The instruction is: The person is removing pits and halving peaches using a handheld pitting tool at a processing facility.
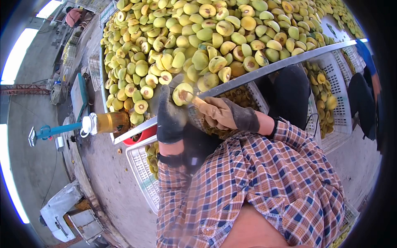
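- We observe the left hand [170,118], dark-gloved, with its fingers closed around a halved fruit [182,93], cut face exposed.
- The halved fruit sits between both hands, along the line of the table's near metal rim [264,72] (we cannot tell whether either glove touches that edge).
- We observe the right hand [219,113], tan-gloved with a brown cuff, clamped on a wooden-handled tool [199,101]; the tool's front end meets the cut face, its exact tip being too small to tell.
- Beyond the rim, the fruit pile [182,41] crowds up to the hands, so the far side offers little room.
- On the near side, we note a gap between the two forearms, bounded below by the plaid shirt [248,169].
- At the rim's left corner we find a capped jar [111,123] of amber content (a red container [141,137] shows below the edge).
- White crates of fruit flank the body: the left crate [140,175] beside the left forearm, the right crate [338,84] beyond the right knee.
- Past the left crate, we see a broad stretch of floor [105,177].
- At the far right, another person's dark-clothed leg [362,103] borders the right crate.
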A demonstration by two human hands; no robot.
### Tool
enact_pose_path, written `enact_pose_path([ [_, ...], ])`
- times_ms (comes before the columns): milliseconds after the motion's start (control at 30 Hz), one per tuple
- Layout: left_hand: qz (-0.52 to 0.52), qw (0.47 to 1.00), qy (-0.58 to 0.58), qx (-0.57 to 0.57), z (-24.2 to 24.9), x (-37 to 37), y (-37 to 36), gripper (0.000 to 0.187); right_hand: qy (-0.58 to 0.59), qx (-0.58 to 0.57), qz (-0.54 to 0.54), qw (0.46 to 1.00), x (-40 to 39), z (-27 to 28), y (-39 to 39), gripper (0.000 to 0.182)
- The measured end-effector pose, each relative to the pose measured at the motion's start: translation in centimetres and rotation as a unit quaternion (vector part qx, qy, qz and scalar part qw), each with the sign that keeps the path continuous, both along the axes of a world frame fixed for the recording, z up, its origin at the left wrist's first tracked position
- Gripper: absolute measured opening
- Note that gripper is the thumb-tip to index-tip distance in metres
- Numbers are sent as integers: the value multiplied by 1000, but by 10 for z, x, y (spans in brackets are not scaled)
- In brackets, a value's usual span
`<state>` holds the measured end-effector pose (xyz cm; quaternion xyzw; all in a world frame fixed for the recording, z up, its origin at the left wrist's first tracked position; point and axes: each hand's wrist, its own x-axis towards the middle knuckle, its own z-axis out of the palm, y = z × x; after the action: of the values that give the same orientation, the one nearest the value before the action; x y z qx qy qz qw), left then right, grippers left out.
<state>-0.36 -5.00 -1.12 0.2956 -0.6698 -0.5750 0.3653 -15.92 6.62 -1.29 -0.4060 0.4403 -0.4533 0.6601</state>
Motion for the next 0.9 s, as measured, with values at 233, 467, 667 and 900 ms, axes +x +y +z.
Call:
enact_pose_path([
  [233, 26, 969, -115, -219, 8, -12, 25, 51, 42, -69, -82, 993, 0, -1, 7, 38],
  [467, 69, 882, -151, -441, 2, -5, 19, 60, -40, -78, -31, 996, 7, -13, 6, 38],
  [667, 114, 900, -171, -384, 11, -5, 27, 30, -3, -76, -5, 997, 3, -4, 10, 42],
  [900, 107, 993, -24, 32, -4, -13, 11, 61, -91, -24, 16, 995, 7, -6, 15, 46],
])
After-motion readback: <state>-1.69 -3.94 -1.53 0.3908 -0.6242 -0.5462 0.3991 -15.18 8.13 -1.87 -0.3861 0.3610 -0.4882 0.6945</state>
